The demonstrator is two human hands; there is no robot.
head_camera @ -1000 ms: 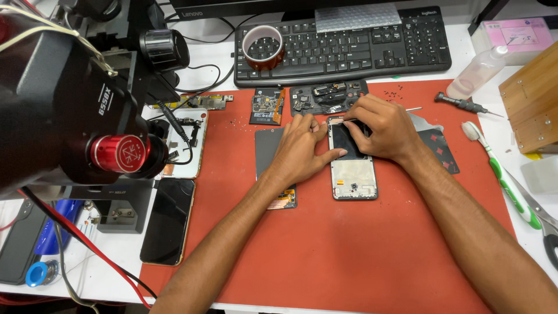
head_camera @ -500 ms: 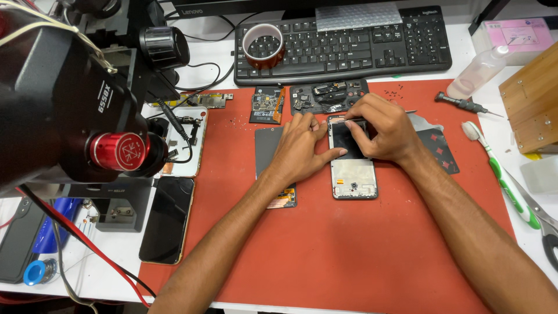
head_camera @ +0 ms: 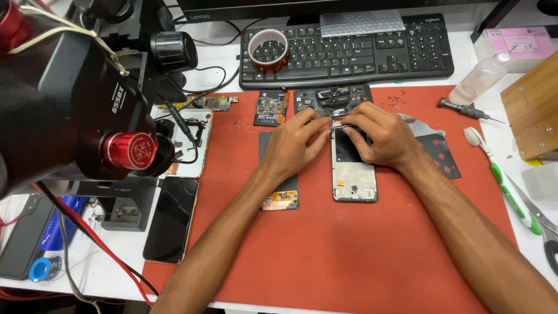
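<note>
fingertips of both hands, left hand (head_camera: 295, 144) and right hand (head_camera: 381, 132), pinch a small metal part (head_camera: 337, 123) over the opened phone frame (head_camera: 353, 173); a slip could drop it among loose screws (head_camera: 398, 99).

The work mat (head_camera: 349, 256) is plain red-orange. The keyboard (head_camera: 372, 49) is black with white lettering, and the tape roll (head_camera: 268, 50) on it is translucent amber. The microscope (head_camera: 64, 99) is black with a glossy red knob (head_camera: 131, 151). The toothbrush (head_camera: 505, 180) is green and white, and the box (head_camera: 514, 43) is pink.
</note>
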